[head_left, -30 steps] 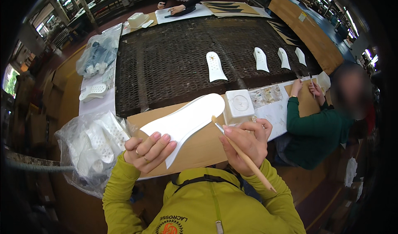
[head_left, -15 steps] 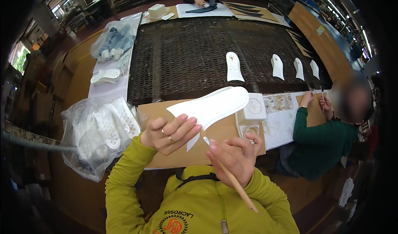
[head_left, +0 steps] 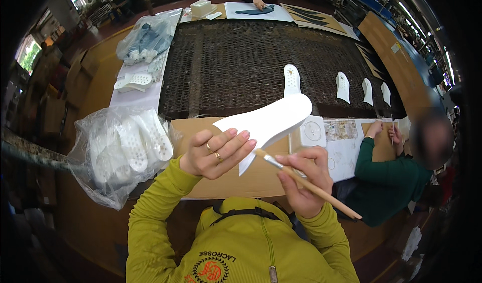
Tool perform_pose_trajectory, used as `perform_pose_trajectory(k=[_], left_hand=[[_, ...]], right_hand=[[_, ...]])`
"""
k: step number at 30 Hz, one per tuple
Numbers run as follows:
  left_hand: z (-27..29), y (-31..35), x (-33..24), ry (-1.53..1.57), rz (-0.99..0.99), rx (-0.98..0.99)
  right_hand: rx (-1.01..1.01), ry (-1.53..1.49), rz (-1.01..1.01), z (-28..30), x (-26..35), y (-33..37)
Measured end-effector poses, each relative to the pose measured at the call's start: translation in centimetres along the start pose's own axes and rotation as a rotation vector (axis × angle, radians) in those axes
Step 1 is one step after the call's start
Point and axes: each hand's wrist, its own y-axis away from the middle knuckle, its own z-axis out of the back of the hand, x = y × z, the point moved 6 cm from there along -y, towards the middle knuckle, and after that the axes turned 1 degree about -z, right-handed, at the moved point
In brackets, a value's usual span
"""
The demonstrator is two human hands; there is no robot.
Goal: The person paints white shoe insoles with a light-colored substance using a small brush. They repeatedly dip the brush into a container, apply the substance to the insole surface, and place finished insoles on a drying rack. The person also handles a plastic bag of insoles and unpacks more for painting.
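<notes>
My left hand (head_left: 216, 155) grips a smooth white insole (head_left: 278, 115), tilted above the cardboard, with its rounded end pointing to the upper right. Two gold-coloured rings show on its fingers. In my right hand (head_left: 307, 177) is a flat paintbrush (head_left: 331, 198) with a wooden handle and a pale metal collar. Its bristles are close by the insole's lower edge, near my left fingertips; I cannot tell whether they touch. Beyond the held insole, a white insole with holes (head_left: 291, 80) stands on the dark mesh surface, partly covered by it.
Brown cardboard (head_left: 216, 182) lies under my hands, with a white plastic container (head_left: 313, 132) at its right. A clear bag of white insoles (head_left: 128, 147) sits left. Several more pieces stand on the mesh (head_left: 226, 57). A green-sleeved co-worker (head_left: 386, 177) sits right; another works across.
The brush has swung flatter, its handle end moving right and up, with my right hand shifting right. My left hand and the insole appear slightly right and higher; the whole view has shifted somewhat.
</notes>
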Motion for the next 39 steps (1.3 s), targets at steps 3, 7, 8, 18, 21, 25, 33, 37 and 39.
perform_pose_trajectory(k=[3,7,8,18,21,25,33,37,39], left_hand=[[-0.1,-0.1,0.2,-0.003,-0.005,0.003],[0.0,-0.1,0.4,-0.004,-0.012,0.007],[0.0,-0.1,0.4,-0.001,-0.012,0.005],[1.1,0.2,-0.3,0.012,-0.041,-0.005],[1.0,0.4,-0.2,0.008,-0.041,0.007],[0.7,0.3,0.1,-0.004,-0.029,0.013],[-2.5,2.5,1.6,0.145,0.280,0.032],[-4.6,6.6,1.4,0.329,0.677,-0.024],[-5.7,8.6,0.7,0.393,0.845,-0.056]], right_hand=[[0.126,0.005,0.156,-1.2,1.2,0.4],[0.251,-0.154,0.063,-1.5,1.5,1.0],[0.210,-0.158,-0.008,-1.1,0.9,1.0],[-0.336,0.006,-0.164,2.3,-3.3,0.4],[-0.310,0.287,-0.026,2.9,-2.0,0.2],[-0.066,0.381,0.179,0.3,0.7,0.9],[0.168,-0.255,-0.113,0.3,-4.1,4.0],[-0.178,-0.055,-0.847,3.4,-13.7,10.7],[-0.127,0.073,-0.817,3.3,-15.9,13.2]])
